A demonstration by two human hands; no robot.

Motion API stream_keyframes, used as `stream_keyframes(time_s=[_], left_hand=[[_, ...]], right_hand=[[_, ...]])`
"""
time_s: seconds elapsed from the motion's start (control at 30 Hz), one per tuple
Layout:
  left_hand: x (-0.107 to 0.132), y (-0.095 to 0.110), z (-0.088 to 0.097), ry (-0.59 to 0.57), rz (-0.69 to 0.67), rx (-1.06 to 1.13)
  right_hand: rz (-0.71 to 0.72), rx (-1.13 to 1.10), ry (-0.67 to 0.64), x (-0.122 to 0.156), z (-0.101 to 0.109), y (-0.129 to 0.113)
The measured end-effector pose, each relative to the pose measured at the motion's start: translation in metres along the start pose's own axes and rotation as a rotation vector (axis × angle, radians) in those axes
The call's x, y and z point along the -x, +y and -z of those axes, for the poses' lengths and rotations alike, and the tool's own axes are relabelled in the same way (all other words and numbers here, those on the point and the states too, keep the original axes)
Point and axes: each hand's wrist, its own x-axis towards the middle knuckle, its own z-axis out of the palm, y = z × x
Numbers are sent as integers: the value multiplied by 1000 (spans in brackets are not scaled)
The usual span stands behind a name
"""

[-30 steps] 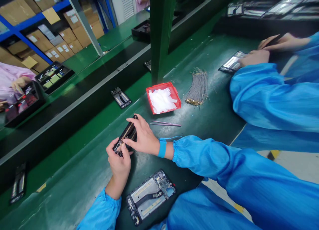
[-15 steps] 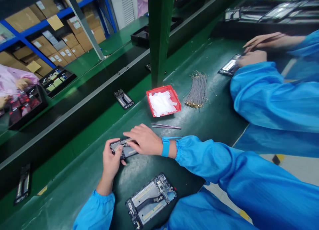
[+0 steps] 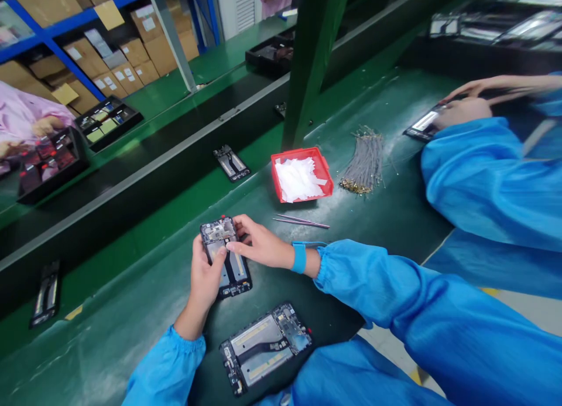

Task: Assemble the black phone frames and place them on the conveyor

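I hold an opened phone frame [image 3: 227,257], inner side up, just above the dark mat [image 3: 272,289]. My left hand [image 3: 205,277] grips its left edge, thumb resting on the middle. My right hand [image 3: 259,245] holds its right upper edge, fingers pinched on the rim; a blue wrist strap [image 3: 300,258] circles that wrist. A second opened phone frame [image 3: 264,345] lies flat on the mat close to my body. Thin tweezers [image 3: 301,221] lie on the mat just beyond my right hand.
A red tray [image 3: 278,186] of white strips and a bundle of thin cables [image 3: 366,161] sit farther out. Phone frames [image 3: 231,162], [image 3: 45,293] ride the black conveyor. A green post [image 3: 309,60] rises behind. A co-worker's blue sleeve [image 3: 487,171] and hands [image 3: 465,104] work at the right.
I have turned the phone frame from lying low and sideways between my hands to lengthwise with its inner side facing up. The camera view shifted slightly to the left.
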Motion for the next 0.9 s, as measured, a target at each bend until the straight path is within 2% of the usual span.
stream_keyframes(time_s=[0.07,0.13,0.3,0.5,0.63,0.9], left_hand=[[5,3,-4,-57,-10,-19],[10,7,-7,-83,-38,-55],[15,7,-8,-37,-63,-80],[12,8,-11,42,89,123],[11,11,-14,71,115,148],[15,10,-11,106,15,23]], right_hand=[[-15,-126,-9,-1,1,0],[-5,-163,-13,-1,2,-3],[24,-8,-45,1,6,-12],[31,-256,-276,-5,10,-3],[31,-240,-225,-4,6,0],[68,-184,-143,5,-1,-13]])
